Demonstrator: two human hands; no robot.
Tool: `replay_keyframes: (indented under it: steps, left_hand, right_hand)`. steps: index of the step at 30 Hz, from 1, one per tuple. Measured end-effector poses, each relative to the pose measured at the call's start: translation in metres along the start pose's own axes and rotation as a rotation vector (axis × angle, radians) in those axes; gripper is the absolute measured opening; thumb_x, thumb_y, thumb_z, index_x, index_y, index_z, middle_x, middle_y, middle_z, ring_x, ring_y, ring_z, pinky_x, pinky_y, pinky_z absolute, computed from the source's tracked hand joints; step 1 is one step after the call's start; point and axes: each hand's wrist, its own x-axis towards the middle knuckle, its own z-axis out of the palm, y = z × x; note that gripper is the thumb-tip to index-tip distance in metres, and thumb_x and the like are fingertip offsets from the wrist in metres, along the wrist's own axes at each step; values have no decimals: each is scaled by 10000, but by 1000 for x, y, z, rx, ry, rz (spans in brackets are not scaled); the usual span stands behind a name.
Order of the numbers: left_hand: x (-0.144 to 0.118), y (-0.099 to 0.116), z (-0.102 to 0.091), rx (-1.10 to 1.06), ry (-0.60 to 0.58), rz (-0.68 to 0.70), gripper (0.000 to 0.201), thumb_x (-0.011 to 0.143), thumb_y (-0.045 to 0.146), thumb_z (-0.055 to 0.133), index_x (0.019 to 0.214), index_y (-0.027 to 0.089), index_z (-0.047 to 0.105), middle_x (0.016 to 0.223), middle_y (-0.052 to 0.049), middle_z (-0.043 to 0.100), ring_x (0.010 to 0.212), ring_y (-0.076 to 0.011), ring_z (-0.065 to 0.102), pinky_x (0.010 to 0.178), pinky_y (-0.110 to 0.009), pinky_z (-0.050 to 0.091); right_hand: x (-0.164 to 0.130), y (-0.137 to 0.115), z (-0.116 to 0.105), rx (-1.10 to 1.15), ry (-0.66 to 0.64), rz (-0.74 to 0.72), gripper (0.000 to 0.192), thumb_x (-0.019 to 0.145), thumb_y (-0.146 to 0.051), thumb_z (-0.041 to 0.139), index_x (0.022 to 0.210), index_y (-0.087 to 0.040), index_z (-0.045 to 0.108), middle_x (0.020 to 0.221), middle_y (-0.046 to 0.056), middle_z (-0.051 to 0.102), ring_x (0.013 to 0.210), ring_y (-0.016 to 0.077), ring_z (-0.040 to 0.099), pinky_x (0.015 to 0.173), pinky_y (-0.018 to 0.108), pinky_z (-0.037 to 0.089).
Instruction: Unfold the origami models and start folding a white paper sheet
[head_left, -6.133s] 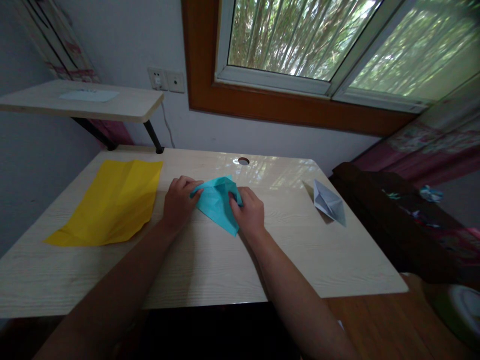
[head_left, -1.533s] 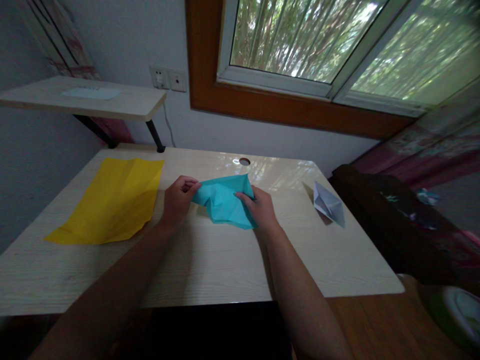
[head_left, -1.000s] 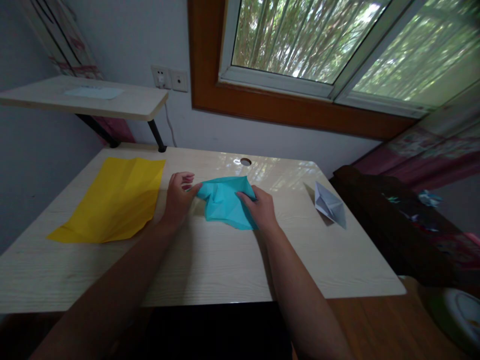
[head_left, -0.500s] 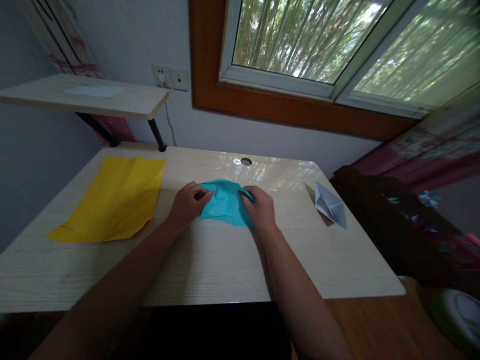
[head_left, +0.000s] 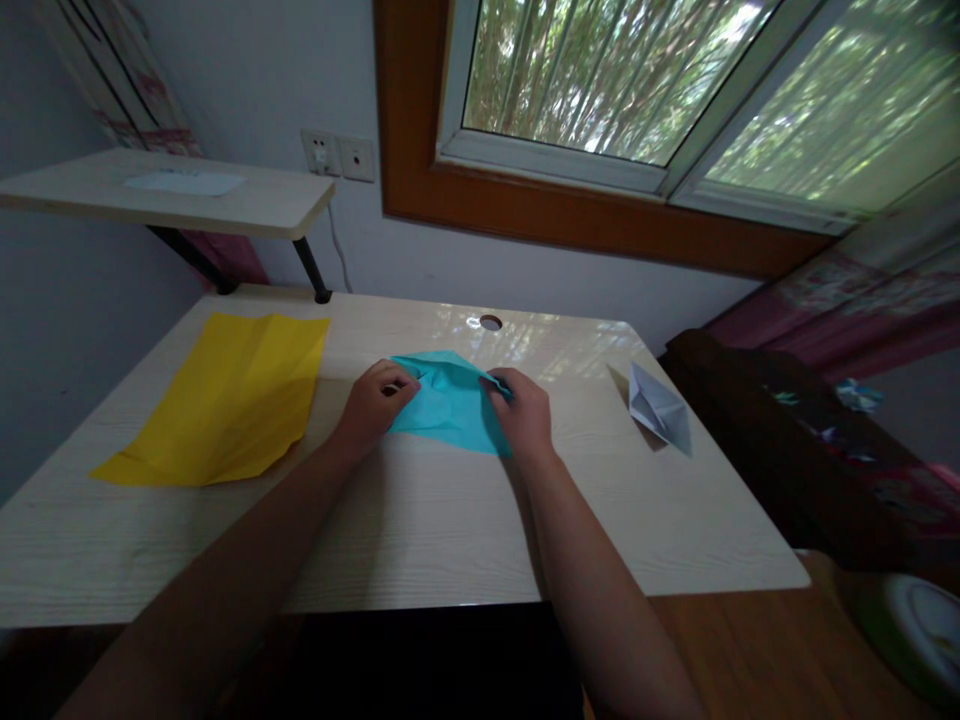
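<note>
A creased sheet of turquoise paper [head_left: 454, 400] lies partly folded at the middle of the desk, between my two hands. My left hand [head_left: 373, 405] pinches its left edge between thumb and fingers. At the right edge, my right hand [head_left: 523, 408] grips a folded, raised part of the paper, thumb on the near side. The fingertips of both hands are partly hidden behind the paper. Some wrinkles run across its face, and its upper edge stands a little off the desk.
A yellow paper sheet [head_left: 225, 400] lies on the desk [head_left: 450, 530] at the left. A folded white paper boat [head_left: 658, 408] sits at the right. A raised shelf [head_left: 262, 205] stands at the back left, and a cable hole [head_left: 491, 323] is near the rear edge.
My left hand has shifted slightly left, and the turquoise paper is spread a little wider and flatter. My right hand has barely moved.
</note>
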Motion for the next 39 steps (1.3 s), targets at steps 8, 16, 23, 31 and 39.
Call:
replay_keyframes:
  steps: [8, 16, 23, 31, 39]
  left_hand:
    - [3, 3, -3, -85, -36, 0, 175, 837, 309, 641, 688, 217, 645, 905, -56, 693, 932, -215, 663, 869, -368, 523]
    - [4, 4, -5, -57, -56, -4, 163, 848, 283, 627, 702, 213, 644, 894, -52, 691, 911, -208, 660, 853, -354, 512]
    - [3, -2, -1, -66, -75, -22, 179, 854, 336, 622, 730, 210, 652, 918, -53, 689, 933, -214, 656, 859, -354, 513]
    - [1, -3, 7, -402, -53, -342, 254, 877, 458, 582, 865, 205, 606, 882, -32, 690, 809, -192, 672, 773, -344, 556]
    - [4, -3, 11, -652, -19, -470, 361, 774, 443, 737, 970, 196, 561, 992, -48, 687, 781, -156, 693, 772, -355, 594]
  right_hand:
    - [3, 2, -3, 121, -52, 113, 286, 775, -150, 523, 978, -234, 706, 949, 34, 753, 884, 227, 690, 826, 352, 511]
    - [3, 8, -1, 190, -54, 159, 220, 814, -221, 541, 954, -229, 711, 934, 33, 755, 875, 229, 693, 824, 353, 511]
    - [4, -1, -1, 180, -54, 195, 222, 872, -402, 618, 906, -211, 725, 866, 23, 743, 792, 212, 662, 768, 322, 488]
    - [2, 0, 2, 300, 32, 370, 388, 844, -566, 651, 838, -185, 723, 736, 21, 705, 696, 212, 626, 659, 311, 475]
    - [4, 5, 4, 561, -6, 544, 470, 773, -577, 725, 976, -154, 744, 949, 87, 779, 849, 274, 709, 758, 377, 555]
